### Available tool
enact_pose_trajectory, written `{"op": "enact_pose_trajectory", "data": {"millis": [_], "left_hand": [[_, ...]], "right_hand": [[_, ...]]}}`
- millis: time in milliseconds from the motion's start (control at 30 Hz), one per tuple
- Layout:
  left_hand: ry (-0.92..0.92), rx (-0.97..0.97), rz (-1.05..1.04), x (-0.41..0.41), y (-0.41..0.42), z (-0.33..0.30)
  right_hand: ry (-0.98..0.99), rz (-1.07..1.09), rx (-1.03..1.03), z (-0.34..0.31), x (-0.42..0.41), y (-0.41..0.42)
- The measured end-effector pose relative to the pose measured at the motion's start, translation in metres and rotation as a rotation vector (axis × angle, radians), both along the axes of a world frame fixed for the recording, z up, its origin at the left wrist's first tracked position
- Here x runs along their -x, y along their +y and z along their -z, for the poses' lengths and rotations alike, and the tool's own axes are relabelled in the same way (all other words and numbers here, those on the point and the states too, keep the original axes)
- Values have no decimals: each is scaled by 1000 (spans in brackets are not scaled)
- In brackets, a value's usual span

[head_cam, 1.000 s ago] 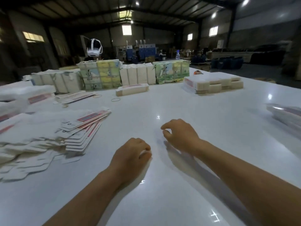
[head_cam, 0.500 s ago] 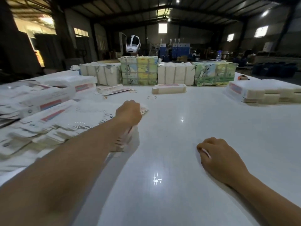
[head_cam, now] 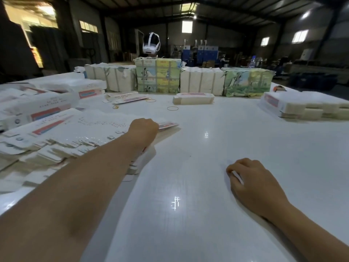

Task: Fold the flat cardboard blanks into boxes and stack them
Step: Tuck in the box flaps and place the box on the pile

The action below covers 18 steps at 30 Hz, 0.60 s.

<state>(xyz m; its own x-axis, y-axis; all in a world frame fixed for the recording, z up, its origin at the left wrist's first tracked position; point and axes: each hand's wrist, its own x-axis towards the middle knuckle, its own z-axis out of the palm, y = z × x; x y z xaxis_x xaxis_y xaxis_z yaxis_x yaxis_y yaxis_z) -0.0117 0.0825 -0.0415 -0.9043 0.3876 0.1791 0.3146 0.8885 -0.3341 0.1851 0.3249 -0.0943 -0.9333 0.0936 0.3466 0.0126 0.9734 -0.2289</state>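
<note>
Left hand on blank pile, right hand idle

Glossy white table (head_cam: 236, 148) fills the frame. Fanned pile of flat white cardboard blanks with red-blue print (head_cam: 71, 133) is spread mid-left. Left hand (head_cam: 144, 130) is laid on the pile's right edge, grasp cannot be told. Right hand (head_cam: 253, 183), lower right, is loosely curled, nothing held.

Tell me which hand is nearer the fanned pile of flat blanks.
Left. The left hand rests on the near edge of the fanned pile of flat blanks. The right hand sits on bare table, well off to the pile's right.
</note>
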Motion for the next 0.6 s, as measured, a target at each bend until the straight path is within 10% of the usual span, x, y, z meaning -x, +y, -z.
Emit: {"op": "enact_pose_trajectory", "data": {"millis": [267, 433, 600], "left_hand": [[96, -661, 341, -97, 34, 3], [162, -680, 610, -169, 59, 25], [129, -647, 657, -181, 51, 38]], "right_hand": [[-10, -5, -15, -3, -2, -2], [-8, -37, 90, -6, -7, 1], [159, 31, 1438, -33, -24, 11]]}}
